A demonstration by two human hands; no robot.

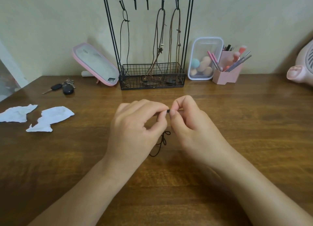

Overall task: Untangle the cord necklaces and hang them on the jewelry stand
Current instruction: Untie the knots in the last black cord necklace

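Observation:
A black wire jewelry stand (111, 30) with hooks and a mesh basket stands at the back of the wooden table. One black cord necklace (125, 39) hangs from its left hook, and two brown cord necklaces (171, 39) hang from the right hooks. In front of the stand, my left hand (135, 124) and my right hand (189, 124) meet above the table. Both pinch a small black knot of a black cord necklace (161, 141) between thumb and fingertips. The rest of that cord dangles in loops below the hands, partly hidden behind them.
Left of the stand lean a pink mirror (94, 63) and car keys (62, 87). Two torn tissue pieces (50, 117) lie at the left. A clear box of sponges (203, 59), a pink brush holder (227, 73) and a pink fan (303, 66) stand at the right.

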